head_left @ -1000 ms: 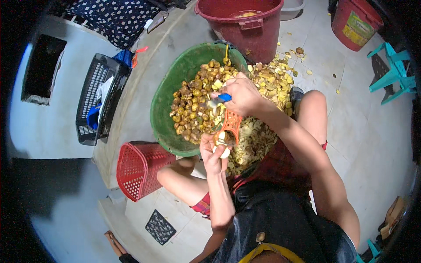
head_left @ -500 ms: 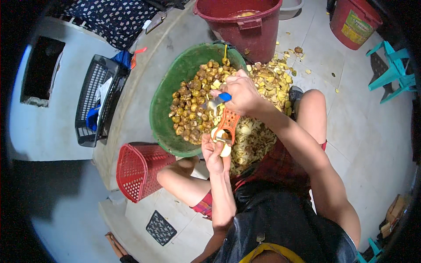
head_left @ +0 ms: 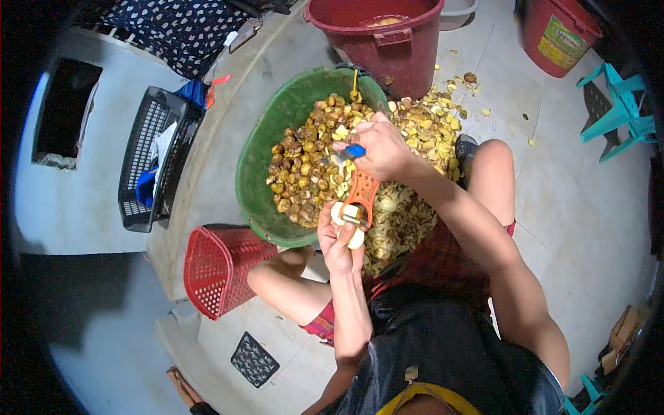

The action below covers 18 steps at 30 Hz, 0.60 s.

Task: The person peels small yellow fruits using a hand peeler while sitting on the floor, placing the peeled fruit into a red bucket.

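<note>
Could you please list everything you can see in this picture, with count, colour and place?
Basin: one, green, centre, holding brown-yellow fruits.
Peelings: a pile, yellowish, on the floor right of the basin and under the hands.
Peeler: one, orange, in the right hand, against the peeled piece.
Peeled piece: one, pale, in the left hand.
Bucket: one, dark red, top centre.
Second bucket: one, red, top right.
Red basket: one, lower left.
Black crate: one, left.
Stool: one, turquoise, right edge.
Left hand: holds the peeled piece.
Right hand: grips the peeler.
</note>
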Motion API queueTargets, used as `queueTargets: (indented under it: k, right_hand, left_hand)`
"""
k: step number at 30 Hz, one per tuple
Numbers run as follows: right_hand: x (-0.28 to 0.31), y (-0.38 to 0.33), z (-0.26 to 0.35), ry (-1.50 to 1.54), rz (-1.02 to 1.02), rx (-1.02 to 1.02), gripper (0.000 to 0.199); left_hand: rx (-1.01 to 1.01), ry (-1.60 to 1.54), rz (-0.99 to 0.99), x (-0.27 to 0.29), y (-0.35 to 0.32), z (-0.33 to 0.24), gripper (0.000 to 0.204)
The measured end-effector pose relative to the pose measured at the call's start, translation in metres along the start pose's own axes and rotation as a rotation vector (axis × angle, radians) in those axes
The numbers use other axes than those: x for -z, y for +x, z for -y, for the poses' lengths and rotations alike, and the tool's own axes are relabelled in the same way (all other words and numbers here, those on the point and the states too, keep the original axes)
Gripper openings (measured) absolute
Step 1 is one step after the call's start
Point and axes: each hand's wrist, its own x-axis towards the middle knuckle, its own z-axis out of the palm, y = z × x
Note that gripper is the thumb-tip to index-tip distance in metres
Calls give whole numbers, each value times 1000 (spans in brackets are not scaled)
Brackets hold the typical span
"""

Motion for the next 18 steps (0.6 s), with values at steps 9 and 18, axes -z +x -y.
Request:
queueTargets:
  k: [9,18]
  right_hand:
    - [-6,-2,-32,-101,34,-116,19]
    - [6,2,-32,-17,137,-325,17]
  left_hand:
    - [-3,16,-23,3,-1,3,49]
    - [7,-63,-39,-8,1,0,45]
